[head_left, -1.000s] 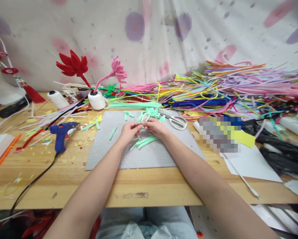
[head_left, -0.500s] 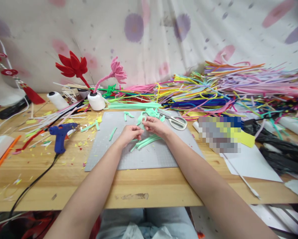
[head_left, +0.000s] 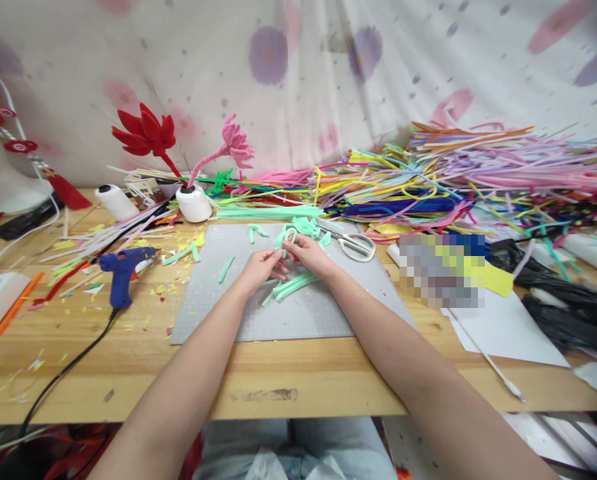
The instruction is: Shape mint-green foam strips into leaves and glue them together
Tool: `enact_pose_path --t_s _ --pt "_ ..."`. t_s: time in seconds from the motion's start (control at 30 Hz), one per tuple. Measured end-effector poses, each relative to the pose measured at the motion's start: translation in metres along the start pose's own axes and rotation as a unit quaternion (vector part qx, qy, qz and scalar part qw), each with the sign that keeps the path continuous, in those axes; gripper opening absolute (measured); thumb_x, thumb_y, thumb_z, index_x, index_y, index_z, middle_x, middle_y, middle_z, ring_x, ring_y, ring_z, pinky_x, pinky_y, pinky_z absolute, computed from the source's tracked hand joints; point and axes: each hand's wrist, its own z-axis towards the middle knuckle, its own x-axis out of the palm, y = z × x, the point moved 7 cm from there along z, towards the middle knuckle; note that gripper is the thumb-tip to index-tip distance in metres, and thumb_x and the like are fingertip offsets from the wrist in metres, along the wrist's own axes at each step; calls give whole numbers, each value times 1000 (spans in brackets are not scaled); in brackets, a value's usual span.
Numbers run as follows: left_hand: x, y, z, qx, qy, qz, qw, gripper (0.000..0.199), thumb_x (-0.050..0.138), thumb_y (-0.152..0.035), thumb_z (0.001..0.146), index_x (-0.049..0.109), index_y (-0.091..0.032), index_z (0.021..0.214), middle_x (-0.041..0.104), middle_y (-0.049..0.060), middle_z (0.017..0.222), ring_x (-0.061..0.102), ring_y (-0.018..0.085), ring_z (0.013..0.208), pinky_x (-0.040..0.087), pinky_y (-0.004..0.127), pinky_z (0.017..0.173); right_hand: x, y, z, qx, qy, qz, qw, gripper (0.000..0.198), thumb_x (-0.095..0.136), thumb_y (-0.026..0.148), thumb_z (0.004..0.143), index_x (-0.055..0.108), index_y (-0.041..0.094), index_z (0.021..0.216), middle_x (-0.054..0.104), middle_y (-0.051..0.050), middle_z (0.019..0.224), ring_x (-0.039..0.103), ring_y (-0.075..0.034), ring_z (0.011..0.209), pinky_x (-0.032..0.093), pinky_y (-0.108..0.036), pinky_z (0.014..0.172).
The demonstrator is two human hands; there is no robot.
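Note:
A mint-green pipe cleaner (head_left: 290, 234), bent into a loop, is pinched between the fingers of both my hands. My left hand (head_left: 262, 269) grips its lower end, and my right hand (head_left: 309, 256) holds it from the other side, fingertips almost touching. Below my hands, a small bundle of straight mint-green pipe cleaners (head_left: 294, 287) lies on the grey cutting mat (head_left: 203, 303). Curled mint-green pieces (head_left: 308, 225) are heaped just behind my right hand. Beside that heap rest scissors (head_left: 358, 247) with pale handles. One short cut piece (head_left: 226, 269) lies left of my left hand.
A blue glue gun (head_left: 123, 270) with a black cord lies at left among scraps. Thread spools (head_left: 194, 205) stand behind it, one bearing a red flower (head_left: 146, 130) and a pink flower (head_left: 237, 143). Piled colourful pipe cleaners (head_left: 428, 180) line the back; white paper (head_left: 508, 337) lies right.
My left hand has come up to meet my right, and its fingers now grip the pipe cleaner. The loop shows more clearly above the fingertips.

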Motion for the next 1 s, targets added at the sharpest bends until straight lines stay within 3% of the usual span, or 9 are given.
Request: enact_pose_path --t_s 0.1,0.27,0.4,0.57,0.77,1.0 --pt "0 2 3 33 -13 31 999 26 61 -36 67 62 -12 77 61 3 74 56 8 55 49 22 49 1 -3 1 5 -1 -6 1000 31 53 47 70 43 18 70 42 9 46 35 -5 41 25 -19 44" --pt "-2 3 1 28 -54 15 998 24 63 -35 64 60 -12 68 55 -2 53 53 7 45 47 22 48 3 0 -3 18 27 71 997 29 59 42 67 44 18 71 41 9 46 35 -4 42 25 -18 45" --pt "7 -1 -6 -30 13 -89 996 17 65 -26 64 60 -10 66 53 -3 50 49 4 42 45 19 47 7 8 -10 57 91 221 969 31 58 46 68 51 17 76 35 8 46 29 -4 42 24 -18 43" --pt "16 1 -11 -90 76 -162 980 7 61 -15 67 61 -8 68 52 -2 51 47 2 41 42 13 41 -8 8 -7 55 33 295 953 36 59 48 67 57 15 80 36 6 53 29 -3 45 23 -17 39" --pt "17 4 -10 -96 77 -175 977 6 58 -12 70 61 -7 69 53 -1 54 48 2 41 43 12 40 -5 5 -3 55 42 313 947 31 66 40 63 60 12 74 39 5 55 28 -2 45 24 -16 39" --pt "22 5 -11 -100 79 -181 975 8 56 -13 73 62 -7 70 52 -1 51 48 1 41 43 10 40 -14 3 1 47 -54 277 958 28 69 38 58 59 12 65 34 8 43 23 -1 38 15 -17 35"
